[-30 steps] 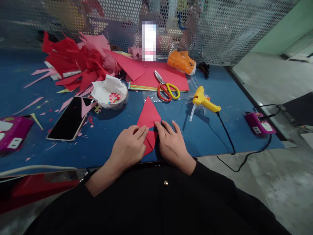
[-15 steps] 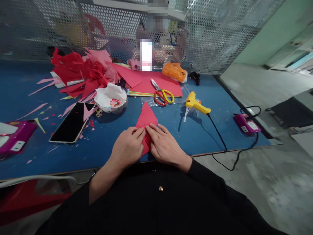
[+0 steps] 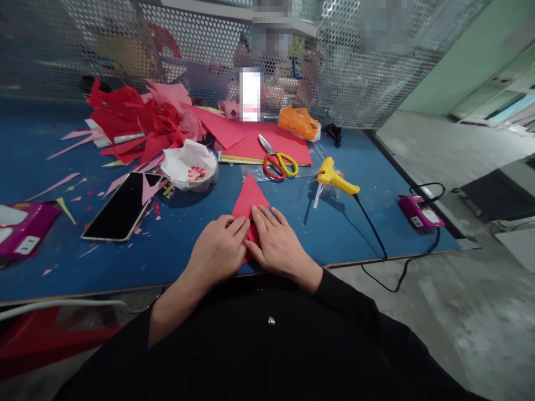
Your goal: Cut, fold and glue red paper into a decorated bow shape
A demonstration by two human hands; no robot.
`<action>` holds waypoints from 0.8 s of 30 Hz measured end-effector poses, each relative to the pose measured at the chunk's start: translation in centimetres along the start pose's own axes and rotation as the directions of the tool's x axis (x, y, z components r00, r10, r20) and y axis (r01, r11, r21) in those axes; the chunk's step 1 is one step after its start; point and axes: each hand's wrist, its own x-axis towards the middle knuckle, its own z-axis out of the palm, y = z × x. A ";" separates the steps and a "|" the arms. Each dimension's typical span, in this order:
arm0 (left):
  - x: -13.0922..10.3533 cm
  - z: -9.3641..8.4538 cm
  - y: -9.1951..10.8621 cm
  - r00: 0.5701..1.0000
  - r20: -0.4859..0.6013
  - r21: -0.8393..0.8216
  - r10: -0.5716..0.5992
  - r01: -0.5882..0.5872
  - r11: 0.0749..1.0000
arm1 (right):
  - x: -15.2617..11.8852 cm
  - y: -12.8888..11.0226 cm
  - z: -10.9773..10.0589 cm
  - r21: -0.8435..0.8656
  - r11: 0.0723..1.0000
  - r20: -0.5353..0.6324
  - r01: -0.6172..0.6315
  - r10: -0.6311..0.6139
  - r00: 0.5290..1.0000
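A folded sheet of red paper (image 3: pixel 249 195) lies on the table before me, its pointed end facing away. My left hand (image 3: pixel 219 248) is at its left side, thumb and fingers closed on the paper's edge. Across the right part of the paper my right hand (image 3: pixel 278 239) lies fairly flat, fingers stretched out and thumb apart, pressing down. The near part of the sheet is mostly hidden under both hands. Beyond the paper, scissors (image 3: pixel 276 159) with one red and one yellow handle rest on a stack of coloured paper (image 3: pixel 251 142).
To the right lies a yellow glue gun (image 3: pixel 334 175) with a black cord. A plastic bowl (image 3: pixel 211 172) lined with white paper and a phone (image 3: pixel 119 209) are on the left, near heaped red and pink scraps (image 3: pixel 137 120). Purple power strips (image 3: pixel 420 213) sit at both sides.
My right hand has shifted slightly on the paper, its thumb now spread toward my left hand. My left hand stays in about the same place.
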 end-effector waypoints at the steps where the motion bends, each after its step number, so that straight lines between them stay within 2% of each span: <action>1: 0.0 0.0 0.0 1.000 -0.001 0.005 -0.002 0.002 1.000 | 0.0 0.0 0.0 -0.012 1.000 -0.001 -0.007 0.007 1.000; 9: -0.1 0.1 0.2 1.000 -0.001 0.014 -0.015 0.015 1.000 | -0.2 -0.3 0.1 -0.091 0.994 -0.023 -0.054 0.052 0.998; 18: -0.1 -0.3 0.3 0.999 0.003 -0.013 -0.032 0.032 0.999 | -0.7 -0.6 -0.1 -0.095 0.991 -0.046 -0.099 0.095 0.994; 24: 0.0 -0.2 0.2 0.999 0.033 -0.029 -0.028 0.029 0.999 | -0.8 -0.4 -0.4 -0.015 1.000 0.004 0.026 -0.026 1.000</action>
